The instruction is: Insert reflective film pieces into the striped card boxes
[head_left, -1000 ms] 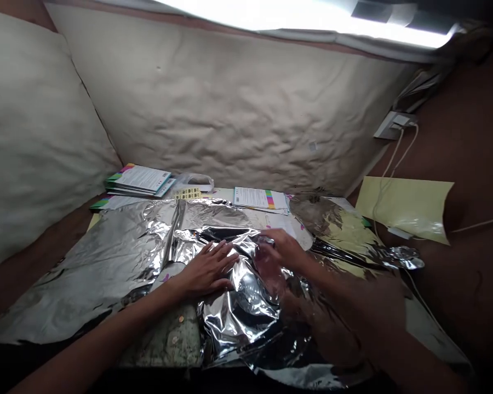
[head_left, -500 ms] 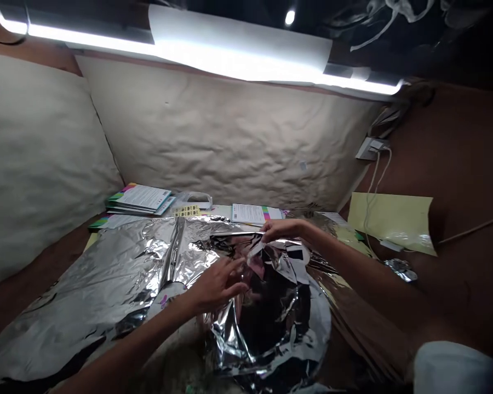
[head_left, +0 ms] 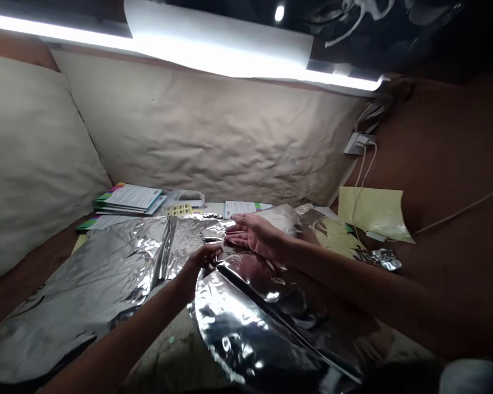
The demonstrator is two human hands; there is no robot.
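Observation:
My left hand [head_left: 202, 259] is closed on the upper left edge of a shiny silver foil sheet [head_left: 246, 323]. This sheet is curved along its left side and folded over, with a dark crease running down to the lower right. Just right of my left hand, my right hand [head_left: 252, 236] lies with its fingers stretched out against the upper part of the foil. A larger, wrinkled silver foil [head_left: 98, 273] spreads over the table on the left, with a raised fold near its right side.
Printed booklets [head_left: 133, 197] are stacked at the back left, beside a yellow sticker sheet [head_left: 179, 209] and a clear plastic bag. Another booklet [head_left: 240, 208] lies at the back middle. Yellow paper [head_left: 372, 210], white cables and crumpled foil [head_left: 386, 258] are on the right.
My left hand has moved up and left and closed on the foil edge. My right hand has moved left and its fingers have opened. The foil sheet has been folded over, and the view has shifted.

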